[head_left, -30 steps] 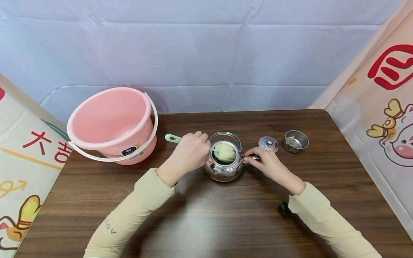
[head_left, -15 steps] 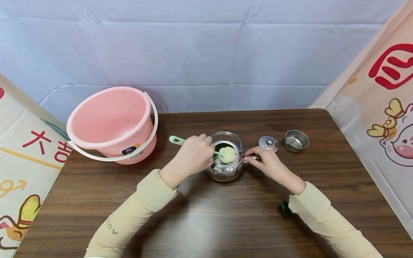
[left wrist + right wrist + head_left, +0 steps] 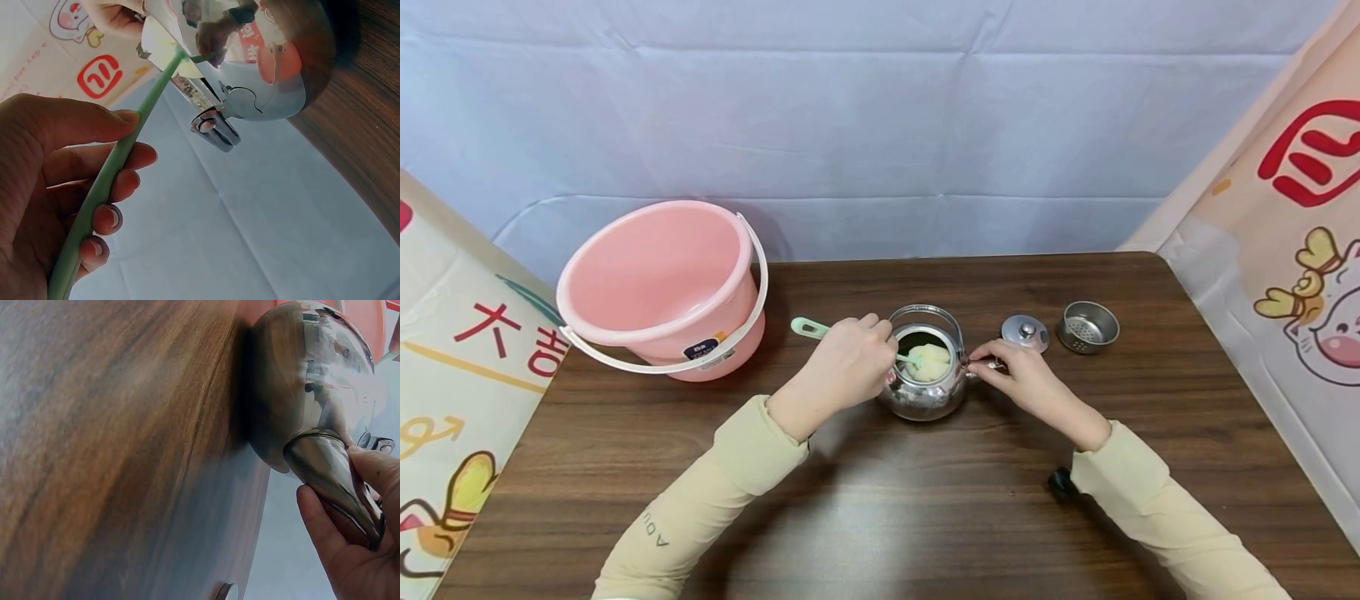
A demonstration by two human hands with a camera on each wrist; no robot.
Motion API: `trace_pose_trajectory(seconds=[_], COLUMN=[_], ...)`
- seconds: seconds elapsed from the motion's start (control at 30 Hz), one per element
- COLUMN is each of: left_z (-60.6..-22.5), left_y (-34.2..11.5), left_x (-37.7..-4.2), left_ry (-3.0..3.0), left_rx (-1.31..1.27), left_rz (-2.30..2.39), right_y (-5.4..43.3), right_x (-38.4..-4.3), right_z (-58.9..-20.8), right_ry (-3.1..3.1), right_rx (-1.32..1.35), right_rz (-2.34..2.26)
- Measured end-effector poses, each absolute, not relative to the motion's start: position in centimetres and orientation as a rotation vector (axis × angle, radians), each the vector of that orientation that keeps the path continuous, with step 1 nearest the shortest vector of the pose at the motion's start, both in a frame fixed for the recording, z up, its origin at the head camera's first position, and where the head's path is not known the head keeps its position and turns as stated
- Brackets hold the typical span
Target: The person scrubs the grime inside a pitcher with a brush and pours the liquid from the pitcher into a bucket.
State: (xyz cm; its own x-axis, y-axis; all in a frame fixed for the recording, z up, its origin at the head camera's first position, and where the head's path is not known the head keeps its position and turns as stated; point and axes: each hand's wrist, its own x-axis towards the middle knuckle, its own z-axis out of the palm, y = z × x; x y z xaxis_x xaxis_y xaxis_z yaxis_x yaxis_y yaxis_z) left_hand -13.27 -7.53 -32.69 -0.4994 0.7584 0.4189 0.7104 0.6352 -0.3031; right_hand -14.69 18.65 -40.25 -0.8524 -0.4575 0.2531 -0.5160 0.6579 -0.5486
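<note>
A shiny metal kettle (image 3: 921, 407) stands lidless on the table, its bail handle raised at the back. My left hand (image 3: 853, 358) grips the pale green handle (image 3: 122, 153) of a sponge cup brush, thumb on one side and curled fingers on the other. The brush's pale yellow sponge head (image 3: 928, 364) is inside the kettle's mouth; its lower part is hidden. On the kettle's right side, my right hand (image 3: 1022, 379) holds the spout (image 3: 325, 472) between thumb and fingers, as the right wrist view shows.
The kettle's lid (image 3: 1025, 332) lies behind my right hand. Further right sits a small perforated metal strainer (image 3: 1087, 327). A big pink bucket (image 3: 655, 258) with a white handle stands at the back left. Pale cloth (image 3: 880, 150) hangs behind the dark wooden table (image 3: 880, 517).
The sponge head has gone lower and slightly right in the kettle's mouth, and my left hand has shifted a little right with it. My right hand stays on the spout.
</note>
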Motion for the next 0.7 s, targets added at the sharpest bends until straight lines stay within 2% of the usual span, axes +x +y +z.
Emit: trace_pose_trajectory(seconds=[0.7], left_z=[-32.85], left_y=[-7.54], left_x=[-13.51], left_ry=[-2.315], left_rx=[-1.129], left_rz=[0.123], right_y=[18.61], right_x=[-14.74], right_z=[-40.22], right_ry=[-2.792], right_rx=[0.810], right_rz=[0.960])
